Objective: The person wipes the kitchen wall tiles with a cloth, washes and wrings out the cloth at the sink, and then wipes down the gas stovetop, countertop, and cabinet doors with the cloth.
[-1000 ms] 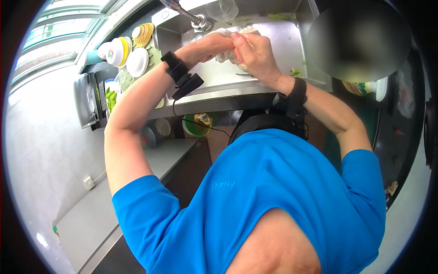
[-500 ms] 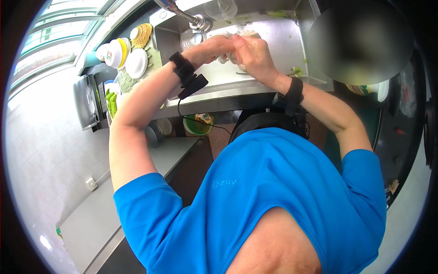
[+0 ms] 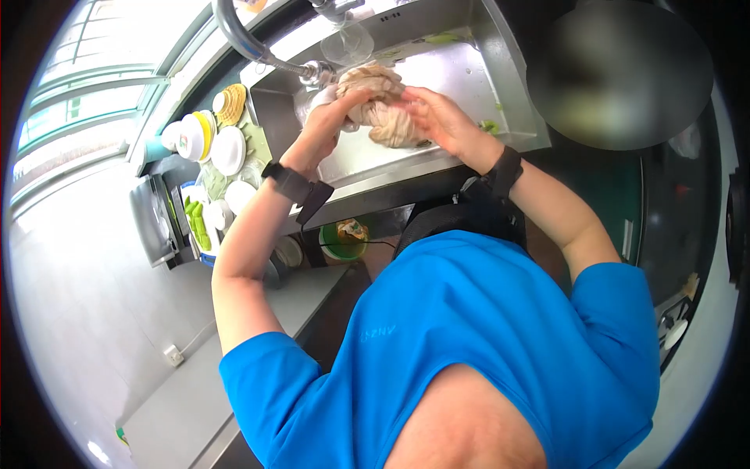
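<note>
A twisted beige cloth is bunched up over the metal sink. My left hand grips the cloth from its left side, with the fingers partly hidden behind the folds. At the right side of the bundle, my right hand has its fingers apart, the fingertips right at the fabric. Just behind the cloth are the faucet head and a clear container.
Left of the sink stand stacked white bowls, a yellow woven basket and a tray of green vegetables. Green scraps lie in the sink. Below the counter sits a green bin. A blurred round area covers the right.
My hands, close together around the cloth before, have moved apart. The cloth now shows as a larger, looser bundle between them, and the right fingers have spread. The view has shifted slightly.
</note>
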Motion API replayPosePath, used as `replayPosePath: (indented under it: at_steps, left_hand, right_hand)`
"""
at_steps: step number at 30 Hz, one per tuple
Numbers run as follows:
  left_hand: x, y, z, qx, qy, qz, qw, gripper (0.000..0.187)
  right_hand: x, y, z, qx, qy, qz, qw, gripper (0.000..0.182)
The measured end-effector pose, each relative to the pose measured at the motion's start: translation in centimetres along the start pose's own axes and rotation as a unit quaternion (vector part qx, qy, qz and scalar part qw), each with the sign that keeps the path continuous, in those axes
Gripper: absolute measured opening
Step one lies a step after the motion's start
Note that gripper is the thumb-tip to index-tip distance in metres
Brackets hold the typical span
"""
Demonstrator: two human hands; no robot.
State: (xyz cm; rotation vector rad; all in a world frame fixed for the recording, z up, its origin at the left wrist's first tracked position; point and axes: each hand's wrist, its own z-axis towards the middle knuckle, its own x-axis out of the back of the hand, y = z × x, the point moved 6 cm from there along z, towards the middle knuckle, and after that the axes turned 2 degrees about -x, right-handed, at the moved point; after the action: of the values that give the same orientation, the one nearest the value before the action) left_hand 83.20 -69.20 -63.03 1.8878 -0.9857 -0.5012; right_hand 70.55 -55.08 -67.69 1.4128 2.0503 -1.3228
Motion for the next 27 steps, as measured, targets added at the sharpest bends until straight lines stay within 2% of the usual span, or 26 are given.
replayPosePath:
  at_steps: [2,3,4,6,7,8,10,12,13,14,15,16,18,20,22,23,24,26,27]
  left_hand:
    - [-0.8,1.4,-1.3,-0.026,-0.018,0.016,0.999,0.043]
    - [-1.3,2.0,-1.9,-0.019,-0.032,0.027,0.999,0.046]
    - [-1.6,2.3,-2.2,-0.019,-0.038,0.030,0.999,0.046]
    - [-1.7,2.9,-2.6,-0.017,-0.038,0.037,0.998,0.041]
    - [-1.7,3.1,-2.5,-0.010,-0.043,0.030,0.999,0.042]
    - [-1.5,3.5,-2.5,-0.011,-0.043,0.032,0.998,0.042]
    - [-1.1,3.7,-2.7,0.010,-0.035,0.050,0.998,0.042]
    - [-0.6,3.9,-2.5,-0.008,-0.040,0.036,0.999,0.046]
    - [0.2,4.3,-2.0,-0.064,-0.025,0.178,0.982,0.049]
    - [0.8,4.4,-1.4,-0.117,-0.010,0.316,0.941,0.051]
    - [1.5,3.7,-0.8,-0.208,0.049,0.416,0.884,0.048]
    - [0.2,5.1,-1.7,-0.209,0.049,0.416,0.884,0.048]
    - [-4.1,6.8,-3.7,-0.216,0.017,0.652,0.726,0.045]
    - [-7.4,6.4,-6.0,-0.292,-0.027,0.741,0.604,0.030]
    - [-9.8,5.7,-7.6,-0.362,-0.075,0.763,0.529,0.032]
    - [-9.8,5.0,-7.3,-0.361,-0.075,0.764,0.530,0.032]
    - [-10.1,4.6,-7.1,-0.384,-0.082,0.741,0.545,0.032]
    - [-9.9,4.1,-7.0,-0.409,-0.088,0.717,0.558,0.032]
    - [-9.4,5.2,-7.2,-0.412,-0.052,0.664,0.622,0.036]
  right_hand:
    - [1.6,2.5,0.4,-0.186,0.002,-0.028,0.982,0.090]
    - [2.6,3.5,1.7,-0.187,0.010,-0.054,0.981,0.115]
    - [2.7,3.6,2.2,-0.183,0.013,-0.049,0.982,0.115]
    - [3.4,4.0,3.0,-0.200,0.086,-0.015,0.976,0.110]
    - [3.1,4.3,3.4,-0.218,0.080,0.006,0.973,0.092]
    - [3.1,4.3,3.7,-0.217,0.079,0.008,0.973,0.092]
    - [0.2,4.3,3.7,-0.208,-0.127,0.094,0.965,0.074]
    - [-0.2,4.0,3.5,-0.196,-0.120,0.103,0.968,0.068]
    - [-0.4,3.8,3.4,-0.183,-0.113,0.111,0.970,0.063]
    - [-0.8,3.6,3.1,-0.183,-0.114,0.110,0.970,0.063]
    - [-0.8,3.6,2.8,-0.188,-0.089,0.099,0.973,0.063]
    - [-1.0,3.4,2.1,-0.193,-0.064,0.087,0.975,0.064]
    - [-2.1,1.8,-0.1,-0.210,-0.034,0.116,0.970,0.060]
    - [-2.0,2.0,0.0,-0.229,-0.005,0.145,0.963,0.056]
    - [-2.9,2.2,1.4,-0.185,-0.077,0.193,0.960,0.045]
    - [-2.8,2.4,1.9,-0.157,-0.077,0.199,0.964,0.033]
    - [-3.3,2.3,1.3,-0.158,-0.078,0.199,0.964,0.033]
    - [-3.7,1.1,0.7,-0.090,-0.069,0.164,0.980,0.027]
    - [-3.9,0.7,0.6,-0.088,-0.071,0.164,0.980,0.027]
